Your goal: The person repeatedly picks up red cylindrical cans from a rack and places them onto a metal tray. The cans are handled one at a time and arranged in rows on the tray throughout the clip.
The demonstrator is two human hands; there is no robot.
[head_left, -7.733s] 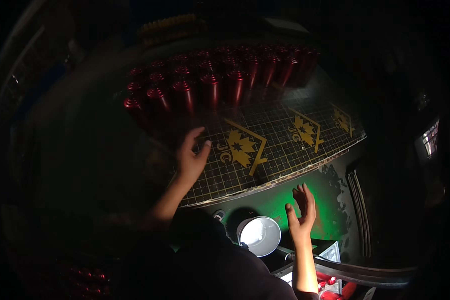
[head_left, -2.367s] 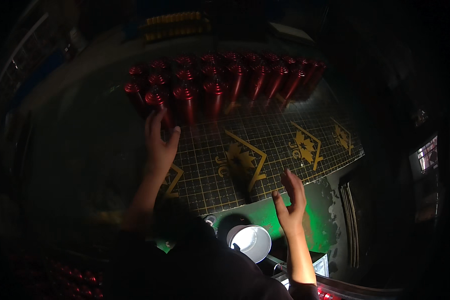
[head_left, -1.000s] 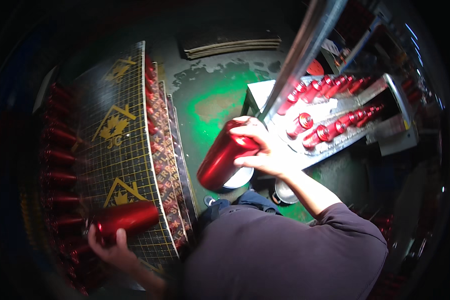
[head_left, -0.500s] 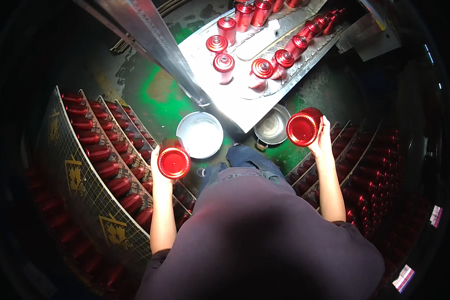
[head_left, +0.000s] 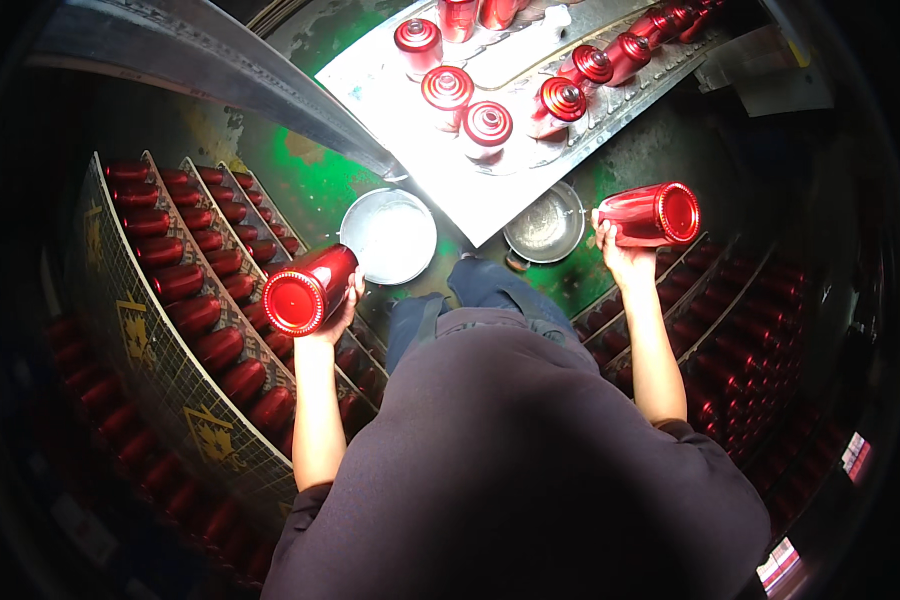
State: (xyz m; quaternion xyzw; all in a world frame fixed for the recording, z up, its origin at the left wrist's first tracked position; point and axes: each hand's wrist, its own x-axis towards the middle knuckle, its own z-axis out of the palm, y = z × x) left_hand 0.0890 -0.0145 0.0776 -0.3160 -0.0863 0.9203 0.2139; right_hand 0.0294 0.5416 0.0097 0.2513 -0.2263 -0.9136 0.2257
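Observation:
My left hand (head_left: 342,312) is wrapped round a glossy red bottle (head_left: 315,285), held tilted with its round ridged base toward me. On the other side my right hand (head_left: 625,255) grips a second red bottle (head_left: 645,214), lying almost level with its base pointing right. The necks of both bottles are turned away and out of sight. Below and beyond the left bottle stand rows of similar red bottles (head_left: 200,315). More rows of red bottles (head_left: 740,335) lie beneath my right forearm.
Ahead is a brightly lit conveyor table (head_left: 460,205) carrying several upright red bottles (head_left: 488,125). A metal post (head_left: 260,80) rises at its left. A white basin (head_left: 425,240) and a metal pan (head_left: 570,240) sit on the green floor. Patterned card dividers (head_left: 160,360) separate the left rows.
The left bottle has moved left and tipped over further. The right bottle has swung outward to the right, now lying sideways. Bottles on the conveyor table have shifted along it.

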